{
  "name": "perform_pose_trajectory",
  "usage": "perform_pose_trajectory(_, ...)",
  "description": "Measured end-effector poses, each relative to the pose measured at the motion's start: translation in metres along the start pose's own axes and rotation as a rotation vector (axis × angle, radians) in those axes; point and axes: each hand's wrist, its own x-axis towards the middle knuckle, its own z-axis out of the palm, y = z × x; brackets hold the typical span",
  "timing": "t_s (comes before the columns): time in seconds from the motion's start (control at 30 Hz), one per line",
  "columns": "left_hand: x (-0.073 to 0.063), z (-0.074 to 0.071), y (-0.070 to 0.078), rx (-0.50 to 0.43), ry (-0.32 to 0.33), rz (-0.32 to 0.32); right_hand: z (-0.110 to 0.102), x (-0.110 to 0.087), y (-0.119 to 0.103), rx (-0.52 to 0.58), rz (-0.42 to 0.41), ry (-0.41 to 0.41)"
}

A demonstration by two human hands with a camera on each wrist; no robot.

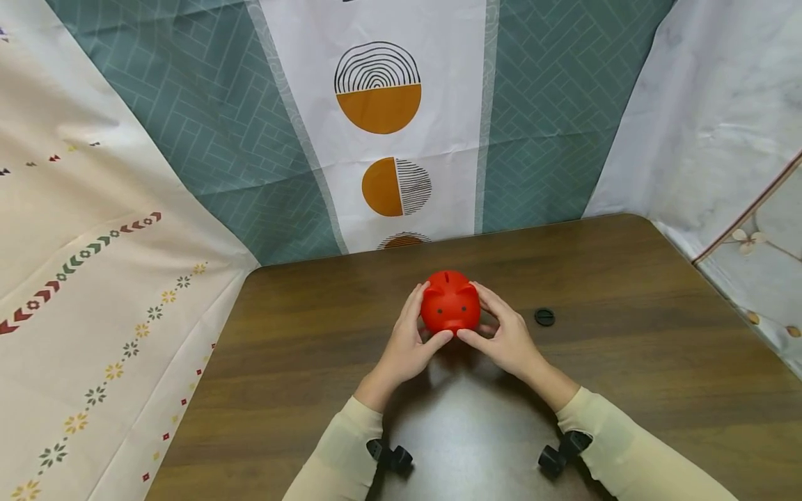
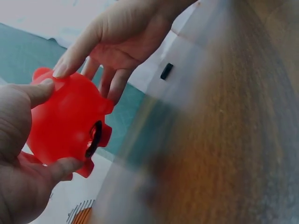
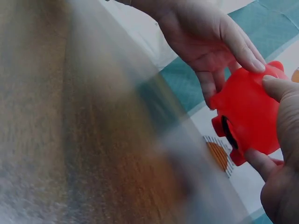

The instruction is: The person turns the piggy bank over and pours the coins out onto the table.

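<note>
A red piggy bank (image 1: 450,306) with a coin slot on top is held between both hands, its snout facing me. My left hand (image 1: 404,351) grips its left side, thumb near the snout. My right hand (image 1: 512,341) grips the other side in the same way. In the left wrist view the piggy bank (image 2: 67,116) is off the table, and a dark round opening (image 2: 95,139) shows in its underside between the stubby feet. A black round plug (image 1: 544,317) with a bar across it lies on the table, right of my right hand.
The brown wooden table (image 1: 301,362) ends at a back edge against a hanging cloth (image 1: 539,104) with teal and white panels. Patterned cream cloth (image 1: 125,278) hangs on the left, and pale cloth (image 1: 720,104) on the right. Black wrist cameras (image 1: 401,459) sit on both sleeves.
</note>
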Motion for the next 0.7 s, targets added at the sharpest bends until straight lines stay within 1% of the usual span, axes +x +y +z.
perform_pose_trajectory(0.07, -0.0004, -0.0002, -0.0003, -0.014, -0.015, -0.018, 0.0006, -0.0005, 0.0001, -0.005, 0.015, -0.012)
perform_pose_trajectory(0.13, -0.0009, -0.0006, 0.0006, 0.01, -0.021, -0.012, 0.0007, -0.0008, -0.0008, -0.01, 0.0, -0.013)
perform_pose_trajectory(0.17, -0.0009, -0.0007, 0.0012, 0.015, -0.017, 0.005, 0.0005, -0.001, -0.0019, -0.02, -0.03, -0.005)
perform_pose_trajectory(0.27, 0.0002, -0.0011, 0.004, 0.035, 0.017, 0.103, -0.0014, -0.0006, -0.0077, -0.04, -0.163, 0.048)
perform_pose_trajectory(0.3, 0.0006, -0.0011, 0.0048, 0.042, 0.031, 0.132, -0.0021, -0.0003, -0.009, -0.049, -0.194, 0.066)
perform_pose_trajectory(0.33, 0.0011, -0.0011, 0.0051, 0.04, 0.04, 0.149, -0.0026, -0.0001, -0.0096, -0.056, -0.209, 0.076)
perform_pose_trajectory(0.37, 0.0012, -0.0011, 0.0049, 0.03, 0.039, 0.153, -0.0028, 0.0, -0.0088, -0.057, -0.21, 0.077)
perform_pose_trajectory(0.4, 0.001, -0.0012, 0.0044, 0.028, 0.035, 0.144, -0.0028, -0.0003, -0.0081, -0.046, -0.193, 0.067)
perform_pose_trajectory(0.53, -0.0003, -0.0017, 0.0001, 0.014, 0.015, 0.062, -0.0008, -0.0009, -0.0025, -0.019, -0.086, 0.021)
perform_pose_trajectory(0.6, -0.0005, -0.0022, -0.0018, -0.003, 0.014, 0.04, 0.0001, -0.0008, -0.0023, -0.008, -0.069, 0.012)
perform_pose_trajectory(0.7, -0.0003, -0.0027, -0.004, -0.007, 0.023, 0.033, 0.0012, -0.0002, -0.0016, -0.006, -0.052, 0.01)
